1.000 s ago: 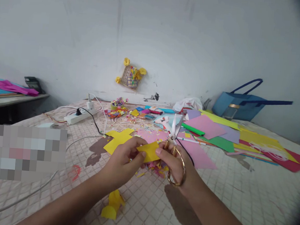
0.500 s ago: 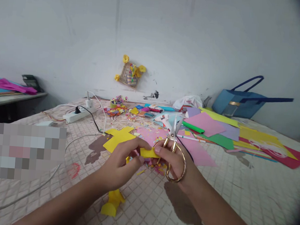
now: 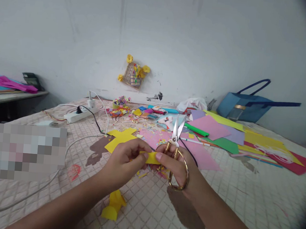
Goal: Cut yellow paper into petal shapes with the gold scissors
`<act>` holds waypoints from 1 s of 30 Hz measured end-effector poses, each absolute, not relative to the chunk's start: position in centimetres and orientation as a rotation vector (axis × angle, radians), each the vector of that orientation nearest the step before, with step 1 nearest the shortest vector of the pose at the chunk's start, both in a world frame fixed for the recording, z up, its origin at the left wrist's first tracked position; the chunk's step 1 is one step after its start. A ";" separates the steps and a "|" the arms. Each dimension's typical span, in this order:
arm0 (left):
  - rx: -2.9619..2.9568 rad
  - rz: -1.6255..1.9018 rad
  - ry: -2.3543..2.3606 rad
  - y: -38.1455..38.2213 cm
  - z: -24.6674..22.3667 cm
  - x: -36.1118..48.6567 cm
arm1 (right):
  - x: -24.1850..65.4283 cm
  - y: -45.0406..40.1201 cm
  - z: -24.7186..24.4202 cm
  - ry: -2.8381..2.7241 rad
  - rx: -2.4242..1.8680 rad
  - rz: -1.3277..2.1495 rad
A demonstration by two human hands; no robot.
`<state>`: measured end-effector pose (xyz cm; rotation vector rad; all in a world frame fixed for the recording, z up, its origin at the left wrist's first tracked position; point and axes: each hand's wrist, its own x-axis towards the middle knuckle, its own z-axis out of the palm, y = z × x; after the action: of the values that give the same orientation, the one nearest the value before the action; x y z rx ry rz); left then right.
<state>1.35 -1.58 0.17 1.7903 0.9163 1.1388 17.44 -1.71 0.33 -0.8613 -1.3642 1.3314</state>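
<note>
A small piece of yellow paper (image 3: 152, 158) is stretched between my two hands over the table. My left hand (image 3: 126, 162) pinches its left end between thumb and fingers. At the right end, the thumb of my right hand (image 3: 178, 166) presses on it. Gold-handled scissors (image 3: 176, 141) hang on that same hand, their blades slightly parted and pointing away from me. Behind my left hand lies a cross-shaped yellow sheet (image 3: 121, 138). Cut yellow pieces (image 3: 114, 206) rest nearer to me, below my left wrist.
Coloured sheets (image 3: 212, 128) spread over the right side, with a blue bag (image 3: 245, 106) behind. A glue gun (image 3: 168, 121) lies past the scissors. At left, a power strip (image 3: 80, 116) trails cables. A decorated wicker piece (image 3: 135, 74) is at the wall. Paper scraps litter a pink sheet (image 3: 151, 137).
My left thumb has come up onto the yellow paper, which now lies flatter between both hands. The scissors have tilted slightly and their blades show more plainly apart.
</note>
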 end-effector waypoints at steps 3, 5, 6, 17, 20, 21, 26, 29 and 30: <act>1.699 1.125 0.873 -1.5 0.2 1.4 | 17.6 -1.7 0.2 -1.390 -0.862 1.314; 1.651 1.115 0.833 -1.5 0.3 1.4 | 17.7 -1.6 0.0 -1.381 -0.881 1.316; 1.631 1.110 0.815 -1.4 0.3 1.4 | 17.7 -1.6 -0.1 -1.376 -0.886 1.322; 1.415 1.023 0.552 -1.3 1.1 1.2 | 17.8 -2.2 0.3 -1.351 -0.893 1.344; 1.426 1.009 0.585 -1.3 1.2 1.2 | 17.8 -2.3 0.4 -1.371 -0.895 1.328; 1.432 1.003 0.597 -1.3 1.2 1.2 | 17.8 -2.3 0.4 -1.375 -0.889 1.326; 1.445 0.991 0.602 -1.4 1.1 1.2 | 17.8 -2.2 0.2 -1.403 -0.856 1.324; 1.440 0.994 0.620 -1.4 1.0 1.2 | 17.9 -2.1 0.0 -1.419 -0.843 1.304; 1.439 0.992 0.625 -1.4 1.0 1.2 | 17.9 -2.1 0.0 -1.424 -0.839 1.304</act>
<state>1.19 -1.35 0.97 1.4391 0.6254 0.9922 17.87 -2.10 -0.04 -0.8387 -1.4238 1.3035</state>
